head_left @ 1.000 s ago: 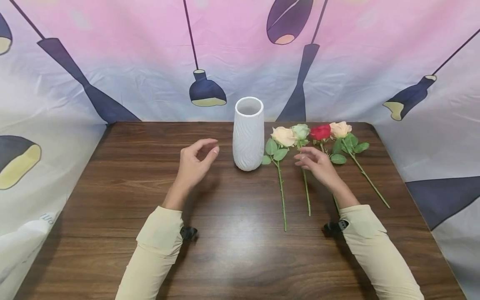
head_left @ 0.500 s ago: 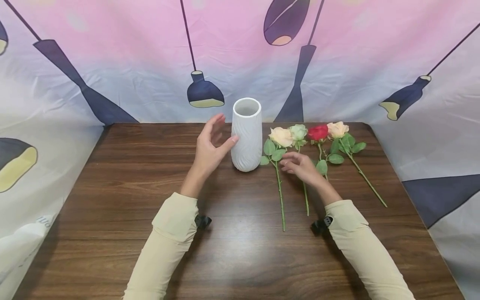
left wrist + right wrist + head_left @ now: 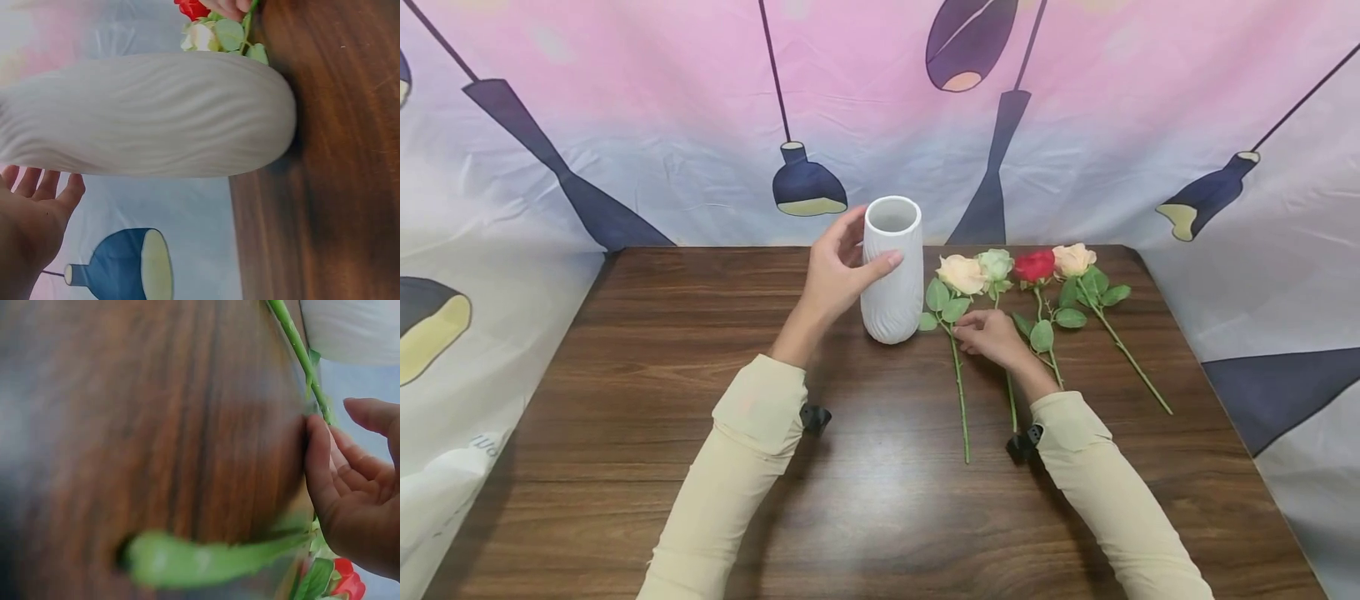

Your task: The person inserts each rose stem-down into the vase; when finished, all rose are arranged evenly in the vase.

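A white ribbed vase (image 3: 892, 287) stands upright near the back of the table. My left hand (image 3: 837, 275) holds it from the left, thumb across its front and fingers passing behind; in the left wrist view the fingers (image 3: 47, 185) meet the vase's side. To its right lies a cream rose (image 3: 962, 275) with a green stem. My right hand (image 3: 991, 335) is at that stem (image 3: 300, 356), fingertips next to it and thumb held apart in the right wrist view. Beside it lie a pale green rose (image 3: 996, 265), a red rose (image 3: 1034, 266) and a peach rose (image 3: 1073, 259).
The dark wooden table (image 3: 880, 500) ends at the back against a pink and blue curtain (image 3: 700, 125) printed with lamps. The pale green rose's stem runs under my right hand. Small black cameras (image 3: 815, 419) sit at both wrists.
My left hand has moved right and forward from beside the vase onto it. My right hand has moved left from over the pale green rose to the cream rose's stem.
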`<state>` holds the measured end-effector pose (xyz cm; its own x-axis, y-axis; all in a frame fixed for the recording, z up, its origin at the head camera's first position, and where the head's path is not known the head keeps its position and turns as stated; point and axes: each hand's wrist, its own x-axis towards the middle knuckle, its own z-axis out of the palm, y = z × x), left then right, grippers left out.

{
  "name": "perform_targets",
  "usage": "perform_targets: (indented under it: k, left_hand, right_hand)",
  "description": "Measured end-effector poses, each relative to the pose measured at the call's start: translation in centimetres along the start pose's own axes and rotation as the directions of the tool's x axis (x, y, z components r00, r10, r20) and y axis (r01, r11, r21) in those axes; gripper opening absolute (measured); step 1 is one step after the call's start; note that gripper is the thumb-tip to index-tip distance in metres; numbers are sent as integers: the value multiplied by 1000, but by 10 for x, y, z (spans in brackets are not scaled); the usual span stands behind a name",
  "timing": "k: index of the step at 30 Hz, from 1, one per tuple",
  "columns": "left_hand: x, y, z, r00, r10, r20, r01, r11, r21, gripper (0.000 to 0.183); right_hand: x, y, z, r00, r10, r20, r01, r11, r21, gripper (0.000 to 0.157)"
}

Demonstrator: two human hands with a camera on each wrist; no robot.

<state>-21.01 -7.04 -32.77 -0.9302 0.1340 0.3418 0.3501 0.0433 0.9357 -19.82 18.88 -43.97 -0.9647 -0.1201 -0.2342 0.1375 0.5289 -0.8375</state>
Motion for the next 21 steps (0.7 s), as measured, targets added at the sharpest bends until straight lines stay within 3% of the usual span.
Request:
perform_targets:
  k: [11,14,21]
  left_hand:
    - [11,8,9,999,40,-16,-39,999,37,62]
    - [11,8,8,999,37,-16,-36,999,32,62]
    - [12,6,6,999,37,-11,-37,998,46,62]
  right_hand:
    - [6,-12,1,996,87,-22,-90,983,-159,24]
    - [7,-11,1,995,100,-13,-101,987,-123,24]
    - [9,1,-2,994,90,56,-95,991,91,26]
